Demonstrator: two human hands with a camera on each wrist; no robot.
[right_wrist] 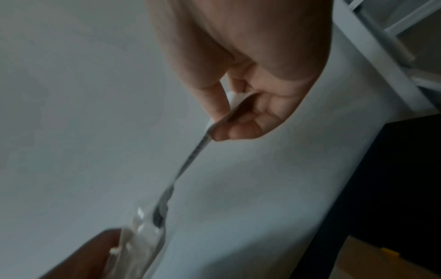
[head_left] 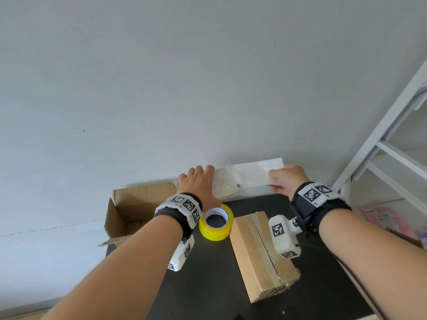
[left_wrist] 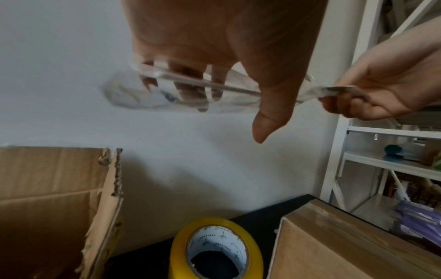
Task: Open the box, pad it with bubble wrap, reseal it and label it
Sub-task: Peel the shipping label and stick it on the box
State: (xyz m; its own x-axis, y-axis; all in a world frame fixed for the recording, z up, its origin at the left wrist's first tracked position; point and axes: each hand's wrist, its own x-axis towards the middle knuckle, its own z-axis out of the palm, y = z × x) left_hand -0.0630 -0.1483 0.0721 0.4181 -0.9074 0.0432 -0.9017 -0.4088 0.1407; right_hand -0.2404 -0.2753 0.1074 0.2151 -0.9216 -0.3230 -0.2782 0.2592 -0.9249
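Two hands, left hand (head_left: 200,184) and right hand (head_left: 287,180), grip one bubble wrap sheet (head_left: 247,179) above two boxes.

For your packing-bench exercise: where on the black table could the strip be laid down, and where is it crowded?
Bare table lies near the front edge, between the left forearm and the sealed box. A narrow patch lies behind that box, right of the tape roll. The back left is crowded: open box, roll and sealed box stand close together.
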